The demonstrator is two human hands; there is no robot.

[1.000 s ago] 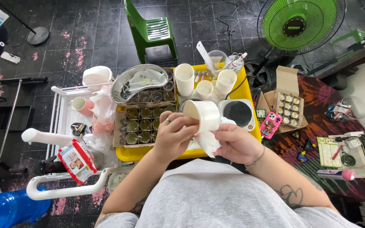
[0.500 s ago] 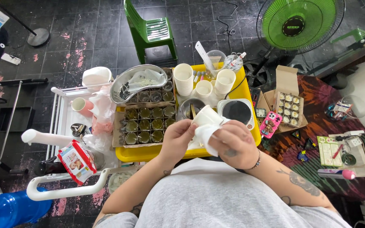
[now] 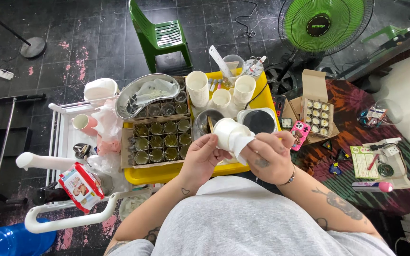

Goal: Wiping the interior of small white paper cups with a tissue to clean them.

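The person wears a grey shirt [image 3: 243, 223]. A bead bracelet [image 3: 291, 178] circles the right wrist, and dark tattoos mark both arms.

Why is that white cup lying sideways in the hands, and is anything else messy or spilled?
The white paper cup is tipped on its side because both hands hold it: left hand at the rim, right hand pressing a white tissue against it. Nothing looks spilled on the yellow tray; the small tins sit in neat rows.

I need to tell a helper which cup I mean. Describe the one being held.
Start at the yellow tray. Just above its near edge, the left hand and right hand hold a white paper cup. Unlike the upright stacked cups, it lies tipped sideways.
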